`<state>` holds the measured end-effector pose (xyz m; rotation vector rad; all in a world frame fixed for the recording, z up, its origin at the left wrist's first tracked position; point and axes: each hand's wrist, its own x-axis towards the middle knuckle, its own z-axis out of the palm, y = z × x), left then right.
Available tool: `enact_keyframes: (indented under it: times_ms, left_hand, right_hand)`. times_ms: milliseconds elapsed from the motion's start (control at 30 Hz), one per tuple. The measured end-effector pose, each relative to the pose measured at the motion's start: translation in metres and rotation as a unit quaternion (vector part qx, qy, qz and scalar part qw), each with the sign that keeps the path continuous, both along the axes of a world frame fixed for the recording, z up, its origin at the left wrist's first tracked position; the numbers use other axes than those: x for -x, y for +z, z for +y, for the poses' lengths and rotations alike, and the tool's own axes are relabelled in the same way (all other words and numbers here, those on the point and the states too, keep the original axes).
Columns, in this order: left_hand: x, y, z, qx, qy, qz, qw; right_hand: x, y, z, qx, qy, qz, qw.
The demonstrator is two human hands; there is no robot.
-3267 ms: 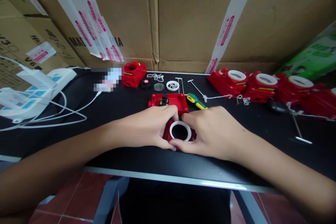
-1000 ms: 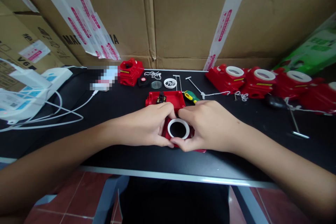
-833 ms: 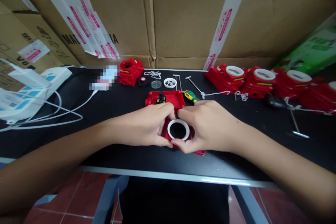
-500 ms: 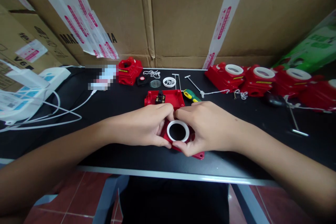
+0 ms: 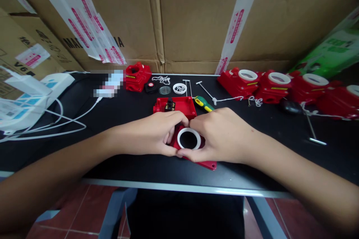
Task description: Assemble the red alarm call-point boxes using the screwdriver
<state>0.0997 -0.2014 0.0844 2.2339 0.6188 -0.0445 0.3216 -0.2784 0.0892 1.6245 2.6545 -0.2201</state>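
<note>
A red plastic cover with a white ring standing around its round opening lies at the near middle of the table. On its left side my left hand grips the cover, thumb in front and fingers bent behind. My right hand curls around the ring from the right, its thumb along the near rim and its index finger at the far side. The two thumb tips meet or nearly meet. Just beyond the hands is an open red box with a black switch block inside, partly covered by my left hand.
A green-yellow screwdriver lies beyond my right hand. Behind it are a white ring with small screws, a clear disc and T-shaped metal rods. Several red housings line the right; a power strip with cables sits left.
My right thumb has slid left along the near rim of the ring, close to my left thumb. My left hand keeps its grip. The view has shifted slightly.
</note>
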Motion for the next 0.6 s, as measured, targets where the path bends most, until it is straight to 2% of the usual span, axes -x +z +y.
enact_keyframes:
  times_ms: [367, 600]
  left_hand:
    - [-0.002, 0.000, 0.000, 0.012, 0.006, -0.015, 1.000]
    - [-0.002, -0.002, -0.001, 0.005, 0.009, -0.017, 1.000]
  right_hand:
    - [-0.006, -0.002, 0.001, -0.036, 0.046, 0.042, 0.997]
    - [-0.011, -0.002, 0.004, -0.016, 0.070, 0.090, 0.993]
